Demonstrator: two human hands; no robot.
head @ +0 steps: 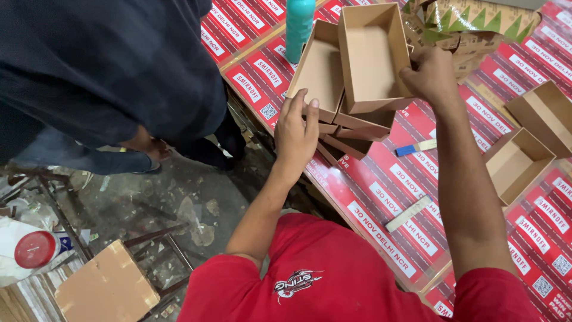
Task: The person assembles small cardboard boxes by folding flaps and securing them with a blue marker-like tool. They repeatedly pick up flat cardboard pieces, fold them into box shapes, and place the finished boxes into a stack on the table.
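The left hand [296, 132] lies flat, fingers together and extended, against the near edge of a stack of open brown cardboard box trays [342, 128]. It presses rather than grips; nothing is enclosed in it. The right hand [430, 73] is closed on the far right corner of the top open brown cardboard tray [370, 56], which sits tilted on the stack; the fingertips appear to hook over the tray wall, though the contact is partly hidden.

The stack rests at the near-left part of a worktable covered with red-and-white printed sheets [393, 197]. A teal cylindrical bottle [299, 24] stands just behind the stack. Two separate open brown trays [517, 162] lie well apart to the right. A blue-handled flat tool [416, 147] lies near the stack. Another person in dark clothing [107, 71] stands to the left.
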